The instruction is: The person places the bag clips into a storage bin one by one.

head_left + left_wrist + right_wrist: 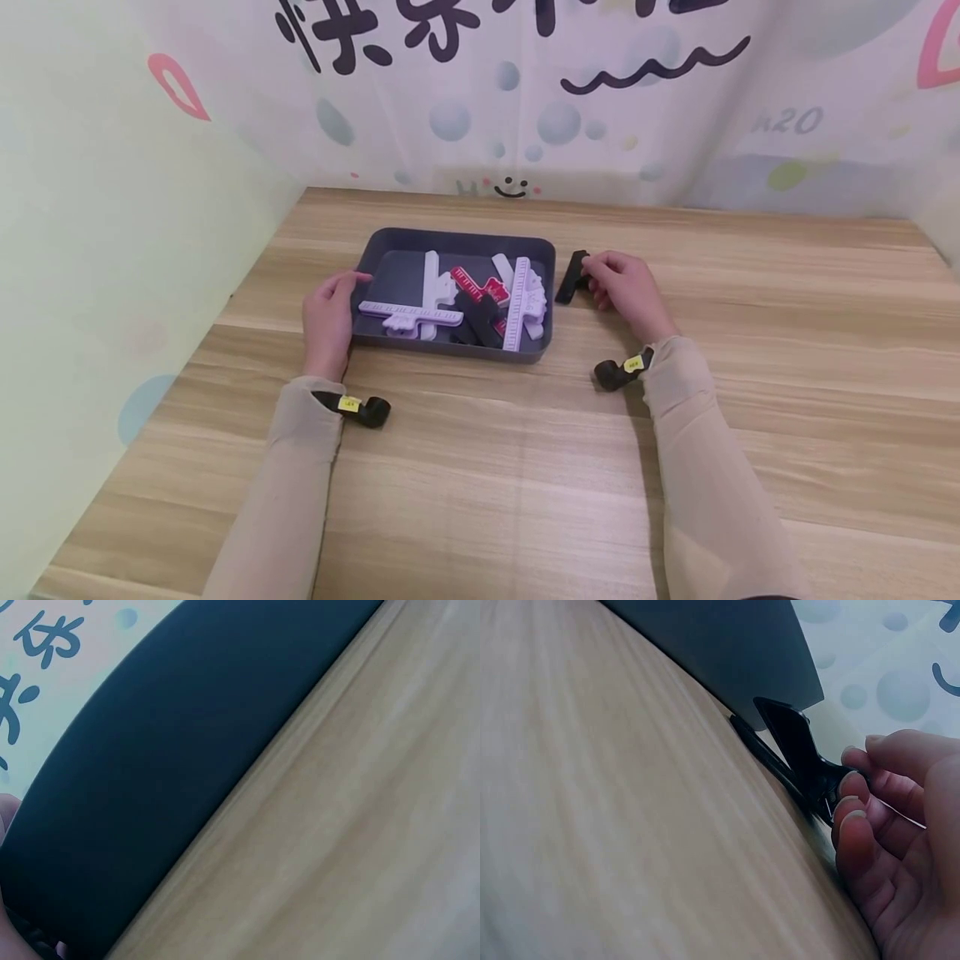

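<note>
A dark grey tray (450,346) lies on the table with several clips inside. Its left wall is held by my left hand (327,321), one finger reaching over the rim; the left wrist view shows mostly the tray's outer side (165,727), with only bits of the hand. Just right of the tray, my right hand (626,287) pinches a black clip (572,277) by its end. In the right wrist view that black clip (791,739) stands close to the tray's corner, fingertips on its near end. Whether it touches the table there I cannot tell.
Inside the tray are lilac ruler-edged clips (411,314), white clips (431,279), red clips (471,286) and a black clip (480,317), some overlapping. Behind the wooden table (480,467) hangs a printed backdrop (517,108); a pale wall (112,208) borders the left.
</note>
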A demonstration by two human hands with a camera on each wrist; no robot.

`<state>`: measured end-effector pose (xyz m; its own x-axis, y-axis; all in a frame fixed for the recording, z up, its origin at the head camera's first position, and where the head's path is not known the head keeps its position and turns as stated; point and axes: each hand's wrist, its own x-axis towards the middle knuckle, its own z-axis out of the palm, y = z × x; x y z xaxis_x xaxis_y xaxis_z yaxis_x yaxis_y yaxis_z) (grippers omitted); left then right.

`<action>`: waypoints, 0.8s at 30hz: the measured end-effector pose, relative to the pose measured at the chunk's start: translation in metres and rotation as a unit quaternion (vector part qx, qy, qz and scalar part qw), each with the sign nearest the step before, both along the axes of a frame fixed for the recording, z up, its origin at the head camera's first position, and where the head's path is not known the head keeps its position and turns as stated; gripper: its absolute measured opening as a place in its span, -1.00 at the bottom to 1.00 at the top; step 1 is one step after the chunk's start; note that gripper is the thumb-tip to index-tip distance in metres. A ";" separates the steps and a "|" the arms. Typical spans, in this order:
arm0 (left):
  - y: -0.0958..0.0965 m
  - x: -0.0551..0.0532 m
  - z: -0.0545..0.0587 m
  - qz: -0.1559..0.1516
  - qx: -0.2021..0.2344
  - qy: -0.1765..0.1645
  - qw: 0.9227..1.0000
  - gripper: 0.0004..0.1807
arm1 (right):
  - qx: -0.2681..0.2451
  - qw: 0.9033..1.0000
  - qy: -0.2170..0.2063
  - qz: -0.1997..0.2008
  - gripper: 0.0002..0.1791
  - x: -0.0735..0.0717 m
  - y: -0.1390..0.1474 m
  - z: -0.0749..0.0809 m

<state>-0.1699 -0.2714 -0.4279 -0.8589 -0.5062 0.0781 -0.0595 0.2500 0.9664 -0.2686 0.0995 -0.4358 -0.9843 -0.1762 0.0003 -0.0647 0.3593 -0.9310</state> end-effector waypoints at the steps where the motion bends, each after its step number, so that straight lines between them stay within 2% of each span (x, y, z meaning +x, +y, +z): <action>1: 0.000 0.000 0.000 0.000 0.001 0.002 1.000 -0.64 | -0.001 1.000 0.000 -0.001 -0.58 0.000 0.000 0.000; 24: 0.000 0.000 0.001 -0.002 -0.005 -0.006 1.000 -0.63 | -0.001 1.000 0.002 -0.004 -0.61 0.001 -0.002 0.002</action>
<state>-0.1698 -0.2717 -0.4269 -0.8616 -0.5026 0.0718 -0.0709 0.2590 0.9633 -0.2674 0.0972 -0.4340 -0.9858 -0.1679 0.0039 -0.0647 0.3583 -0.9314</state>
